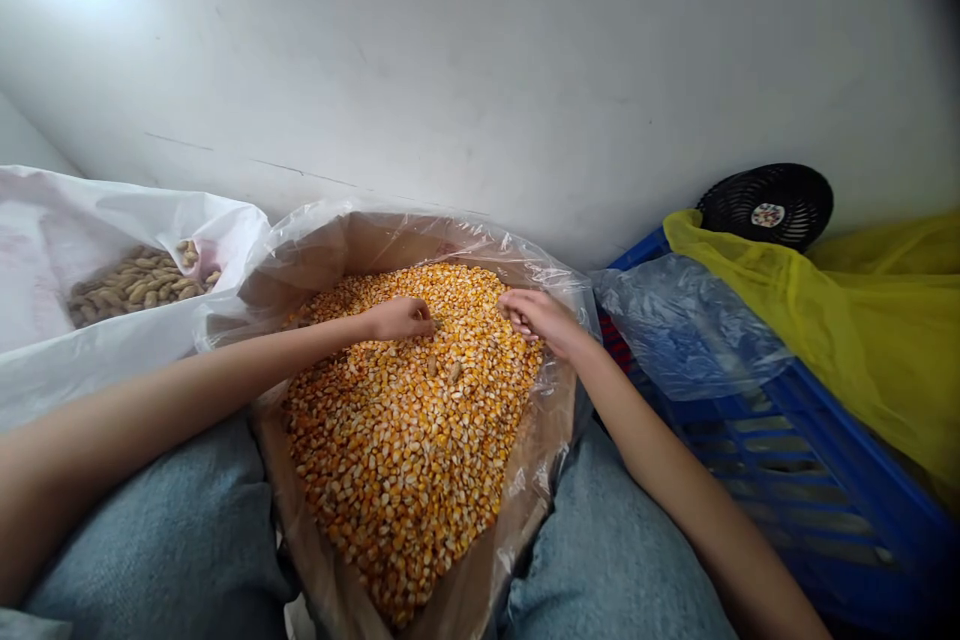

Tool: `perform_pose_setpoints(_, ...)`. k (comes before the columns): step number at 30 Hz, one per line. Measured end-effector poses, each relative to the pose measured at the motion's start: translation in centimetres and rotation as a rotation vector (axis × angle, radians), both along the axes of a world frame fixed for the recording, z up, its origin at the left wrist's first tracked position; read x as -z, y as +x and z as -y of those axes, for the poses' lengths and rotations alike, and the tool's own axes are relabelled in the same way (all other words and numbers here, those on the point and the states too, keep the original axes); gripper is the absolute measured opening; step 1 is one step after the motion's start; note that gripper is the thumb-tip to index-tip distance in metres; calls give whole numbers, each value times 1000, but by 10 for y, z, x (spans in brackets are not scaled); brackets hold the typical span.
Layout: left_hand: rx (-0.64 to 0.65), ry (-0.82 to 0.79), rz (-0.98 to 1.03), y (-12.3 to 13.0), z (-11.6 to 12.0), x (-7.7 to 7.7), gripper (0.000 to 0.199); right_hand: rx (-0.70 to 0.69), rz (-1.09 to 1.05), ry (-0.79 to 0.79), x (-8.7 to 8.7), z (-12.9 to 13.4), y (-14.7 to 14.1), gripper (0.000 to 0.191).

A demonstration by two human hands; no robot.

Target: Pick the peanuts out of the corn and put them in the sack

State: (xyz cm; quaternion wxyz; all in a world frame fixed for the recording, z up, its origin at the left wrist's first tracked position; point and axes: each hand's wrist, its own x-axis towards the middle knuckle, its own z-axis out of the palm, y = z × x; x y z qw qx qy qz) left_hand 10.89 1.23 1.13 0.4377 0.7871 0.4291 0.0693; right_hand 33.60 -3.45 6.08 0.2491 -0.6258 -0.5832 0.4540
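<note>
Between my knees a sack (pixel 536 480) with a clear plastic liner holds a heap of dried corn kernels (pixel 397 440). My left hand (pixel 401 318) is closed over the upper part of the heap, with what looks like a peanut at its fingertips. To the right, my right hand (pixel 541 318) is closed in a pinch above the kernels near the liner's edge; what it holds, if anything, is hidden. Just below my left hand, a peanut (pixel 455 372) in its shell lies on the corn, with another peanut (pixel 432 366) beside it.
At the left stands a white sack (pixel 142 335) with peanuts (pixel 142 282) inside. On the right is a blue plastic crate (pixel 795 470), with clear plastic (pixel 690 320), yellow netting (pixel 847 340) and a black fan-like round grille (pixel 795 200) on it. A white wall (pixel 480 70) rises behind.
</note>
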Motion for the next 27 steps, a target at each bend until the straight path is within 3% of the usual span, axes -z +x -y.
perform_pose_setpoints(2,-76,-326,263,-3,-5,-4,26,80,-297,-10,-7,3,2,25)
perform_pose_setpoints(4,-161,-597,535,-6,-9,-8,23,125,-457,12,-11,6,5,26)
perform_pose_setpoints(7,-286,-726,743,-8,-12,-10,25,152,-467,17,-9,9,9,33)
perform_pose_setpoints(10,-325,-583,566,-6,-12,-2,33,92,-195,-8,2,10,8,33)
perform_pose_setpoints(14,-155,-24,199,-1,-10,11,30,-110,381,38,18,9,4,24)
perform_pose_setpoints(16,-42,201,70,3,-9,14,29,-195,520,63,23,8,3,19)
perform_pose_setpoints(19,80,320,-61,7,-7,15,29,-203,571,44,23,7,1,14)
perform_pose_setpoints(21,102,335,-68,9,-7,14,26,-146,435,7,18,10,-1,16)
perform_pose_setpoints(23,61,282,2,9,-7,13,25,-73,95,-53,11,13,-5,20)
perform_pose_setpoints(25,-19,109,149,7,-9,10,28,-17,-337,-128,3,16,-8,19)
perform_pose_setpoints(27,-99,-179,350,3,-11,5,31,-1,-692,-195,-3,17,-11,15)
